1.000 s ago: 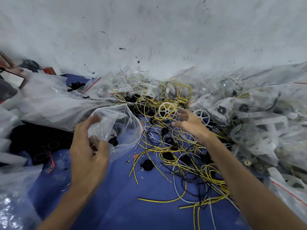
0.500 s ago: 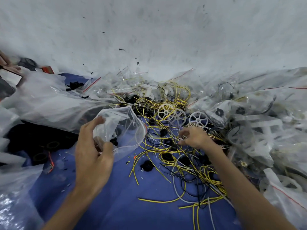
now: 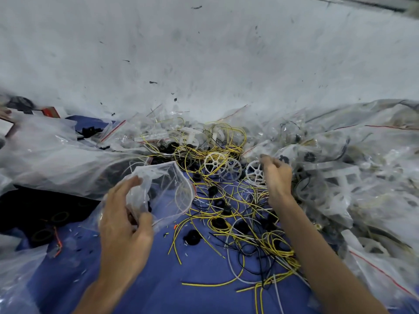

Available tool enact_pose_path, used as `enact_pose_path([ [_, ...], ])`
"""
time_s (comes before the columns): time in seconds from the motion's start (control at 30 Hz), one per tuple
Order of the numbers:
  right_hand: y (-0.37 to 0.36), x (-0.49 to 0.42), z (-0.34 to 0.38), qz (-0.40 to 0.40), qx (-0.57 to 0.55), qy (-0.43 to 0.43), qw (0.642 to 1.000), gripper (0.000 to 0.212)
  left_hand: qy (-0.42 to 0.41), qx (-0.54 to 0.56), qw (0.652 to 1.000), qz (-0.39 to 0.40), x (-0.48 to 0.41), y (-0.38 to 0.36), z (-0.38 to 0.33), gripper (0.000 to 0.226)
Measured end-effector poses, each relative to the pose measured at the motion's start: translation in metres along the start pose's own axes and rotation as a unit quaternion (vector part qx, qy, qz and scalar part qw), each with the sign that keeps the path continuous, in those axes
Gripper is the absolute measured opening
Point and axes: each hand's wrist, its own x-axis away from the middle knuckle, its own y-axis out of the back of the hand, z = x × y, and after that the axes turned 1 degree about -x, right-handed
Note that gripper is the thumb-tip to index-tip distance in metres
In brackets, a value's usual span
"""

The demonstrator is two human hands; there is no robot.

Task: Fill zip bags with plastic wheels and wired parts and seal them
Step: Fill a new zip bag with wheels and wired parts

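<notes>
Since half a second ago our right hand [image 3: 277, 177] has lifted off the tangle of yellow, black and white wires [image 3: 229, 214] and gone up and to the right, to the white spoked plastic wheel [image 3: 253, 172]. Its fingers are curled over the wheel's right rim, which they hide. We cannot tell whether they have closed on it. Our left hand [image 3: 123, 223] has kept its place and holds the clear plastic zip bag [image 3: 169, 189] with the red-edged mouth. Thumb on one side and fingers on the other pinch the film, and the mouth gapes toward the wires. Small dark parts show through the bag near the thumb. Two more white spoked wheels [image 3: 214, 163] lie just left of the first, overlapping each other among the wires. On the blue table surface [image 3: 147, 286] lie scattered black ring-shaped parts [image 3: 192, 237]. Heaps of filled clear bags [image 3: 340, 168] crowd the right side, close by the right hand.
</notes>
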Motion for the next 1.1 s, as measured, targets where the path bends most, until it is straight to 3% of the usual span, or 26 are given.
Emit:
enact_pose_path([
  [0.1,0.0,0.003,0.022,0.029,-0.175,-0.064,0.982,0.017,0.003,0.0,1.0,0.009,0.001,0.0,-0.001,0.053],
  [0.23,0.001,0.017,0.044,0.129,-0.297,-0.08,0.943,0.032,-0.003,-0.005,1.0,0.012,0.001,-0.001,-0.004,0.056],
  [0.4,0.005,0.033,0.065,0.282,-0.449,-0.138,0.837,0.025,-0.013,-0.008,1.0,0.026,0.002,-0.001,-0.008,0.052],
  [0.5,0.003,0.043,0.077,0.319,-0.487,-0.145,0.8,0.024,-0.029,-0.016,0.998,0.046,0.002,-0.001,-0.014,0.049],
  [0.6,-0.007,0.059,0.082,0.351,-0.566,-0.198,0.72,0.027,-0.041,-0.017,0.997,0.06,0.002,-0.001,-0.02,0.045],
  [0.63,-0.014,0.069,0.081,0.39,-0.552,-0.206,0.708,0.025,-0.04,-0.01,0.997,0.06,0.003,-0.001,-0.022,0.044],
  [0.67,-0.023,0.081,0.078,0.438,-0.5,-0.207,0.718,0.021,-0.036,0.001,0.998,0.06,0.004,-0.001,-0.023,0.045],
  [0.73,-0.04,0.105,0.067,0.519,-0.305,-0.165,0.782,0.013,-0.026,0.015,0.998,0.057,0.005,-0.002,-0.026,0.047],
  [0.8,-0.061,0.123,0.054,0.543,-0.064,-0.053,0.836,0.014,-0.023,0.015,0.998,0.059,0.006,-0.002,-0.026,0.051],
  [0.83,-0.071,0.127,0.051,0.536,0.05,0.032,0.842,0.014,-0.025,0.015,0.998,0.061,0.007,-0.002,-0.027,0.053],
  [0.9,-0.084,0.129,0.052,0.533,0.212,0.16,0.803,0.018,-0.051,-0.004,0.997,0.063,0.008,-0.003,-0.028,0.057],
  [0.97,-0.096,0.126,0.057,0.54,0.258,0.169,0.784,0.024,-0.076,-0.013,0.995,0.063,0.009,-0.003,-0.028,0.062],
  [1.07,-0.11,0.128,0.07,0.503,0.222,0.107,0.828,0.027,-0.078,-0.01,0.996,0.046,0.006,-0.001,-0.026,0.065],
  [1.1,-0.111,0.127,0.066,0.51,0.21,0.108,0.827,0.029,-0.075,-0.013,0.996,0.04,0.005,0.0,-0.026,0.065],
])
